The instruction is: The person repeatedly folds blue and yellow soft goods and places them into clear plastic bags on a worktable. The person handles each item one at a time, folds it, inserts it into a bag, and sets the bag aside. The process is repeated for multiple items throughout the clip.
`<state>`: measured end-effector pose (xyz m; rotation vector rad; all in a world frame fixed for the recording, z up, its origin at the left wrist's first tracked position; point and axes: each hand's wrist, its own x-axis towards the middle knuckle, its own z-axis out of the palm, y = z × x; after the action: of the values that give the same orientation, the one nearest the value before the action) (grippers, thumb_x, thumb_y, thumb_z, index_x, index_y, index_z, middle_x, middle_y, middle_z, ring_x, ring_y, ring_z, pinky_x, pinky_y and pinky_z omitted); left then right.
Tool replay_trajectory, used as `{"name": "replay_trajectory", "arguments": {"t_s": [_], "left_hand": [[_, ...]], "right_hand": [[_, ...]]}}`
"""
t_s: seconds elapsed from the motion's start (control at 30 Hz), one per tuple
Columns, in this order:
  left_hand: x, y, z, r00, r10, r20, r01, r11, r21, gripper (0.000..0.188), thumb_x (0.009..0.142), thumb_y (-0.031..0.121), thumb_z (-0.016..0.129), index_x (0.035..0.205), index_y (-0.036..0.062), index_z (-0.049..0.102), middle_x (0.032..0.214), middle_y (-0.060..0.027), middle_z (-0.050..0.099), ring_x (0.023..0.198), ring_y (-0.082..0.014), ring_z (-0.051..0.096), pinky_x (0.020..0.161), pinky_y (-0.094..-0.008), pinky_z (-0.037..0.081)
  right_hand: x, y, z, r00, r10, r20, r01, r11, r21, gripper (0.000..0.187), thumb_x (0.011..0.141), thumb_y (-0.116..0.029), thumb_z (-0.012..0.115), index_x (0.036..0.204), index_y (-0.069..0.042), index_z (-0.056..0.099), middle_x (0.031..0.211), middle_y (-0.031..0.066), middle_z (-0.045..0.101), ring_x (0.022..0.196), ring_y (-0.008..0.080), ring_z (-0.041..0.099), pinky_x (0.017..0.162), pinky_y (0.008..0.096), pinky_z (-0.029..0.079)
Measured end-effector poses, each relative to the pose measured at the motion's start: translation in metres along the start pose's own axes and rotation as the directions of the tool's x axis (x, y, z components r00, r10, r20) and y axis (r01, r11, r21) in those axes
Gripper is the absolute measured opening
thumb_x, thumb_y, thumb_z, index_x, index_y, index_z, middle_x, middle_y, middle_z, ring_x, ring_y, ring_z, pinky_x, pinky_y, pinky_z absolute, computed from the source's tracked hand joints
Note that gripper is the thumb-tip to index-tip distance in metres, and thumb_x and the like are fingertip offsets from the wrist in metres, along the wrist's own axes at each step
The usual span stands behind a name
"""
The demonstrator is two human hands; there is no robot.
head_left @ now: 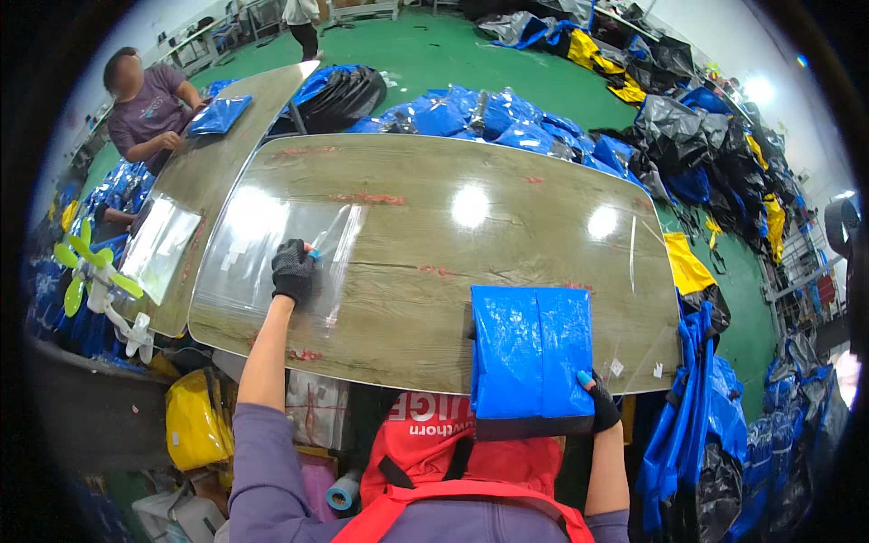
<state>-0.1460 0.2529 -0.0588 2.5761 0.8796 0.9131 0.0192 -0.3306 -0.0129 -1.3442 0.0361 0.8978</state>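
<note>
My left hand (294, 270), in a black dotted glove with a blue cover on one bare fingertip, rests on clear plastic bags (244, 262) lying flat at the left of the table. Its fingers are curled in at the top bag, near that bag's right side. At the table's near edge, my right hand (605, 404) grips a folded blue bag (532, 353) by its lower right corner. The thumb, also blue-tipped, lies on top while the other fingers are hidden beneath. The folded bag has a dark lower side and overhangs the edge.
A person (149, 113) handles a blue packet (220, 115) at the adjoining table (195, 181). Blue bags (489, 113) are heaped beyond my table (434, 244). Black, blue and yellow bags (692, 145) pile up at right. A green fan (90, 267) stands at left.
</note>
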Motion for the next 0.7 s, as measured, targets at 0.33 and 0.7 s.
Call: {"name": "replay_trajectory", "arguments": {"t_s": [0.33,0.7], "left_hand": [[-0.097,0.217,0.049,0.869,0.341,0.359,-0.092,0.824,-0.559,0.013,0.081,0.017,0.064,0.084,0.0046,0.060,0.081,-0.0144,0.062,0.079,-0.0331,0.060,0.072,-0.0406,0.047],[-0.092,0.252,0.000,0.627,0.665,0.405,-0.278,0.677,-0.681,0.014,0.079,0.017,0.063,0.079,0.0052,0.056,0.086,-0.0143,0.060,0.087,-0.0353,0.057,0.080,-0.0418,0.044]], "right_hand": [[-0.035,-0.039,-0.005,0.996,-0.049,-0.077,0.034,0.982,-0.188,0.079,0.078,-0.027,0.074,0.143,-0.003,0.036,0.130,0.0160,0.053,0.110,0.0243,0.057,0.090,0.0367,0.050],[-0.038,0.059,0.048,0.971,-0.082,0.224,0.129,0.970,-0.204,0.070,0.078,-0.033,0.077,0.133,-0.004,0.044,0.114,0.0121,0.059,0.094,0.0191,0.059,0.081,0.0337,0.051]]}}
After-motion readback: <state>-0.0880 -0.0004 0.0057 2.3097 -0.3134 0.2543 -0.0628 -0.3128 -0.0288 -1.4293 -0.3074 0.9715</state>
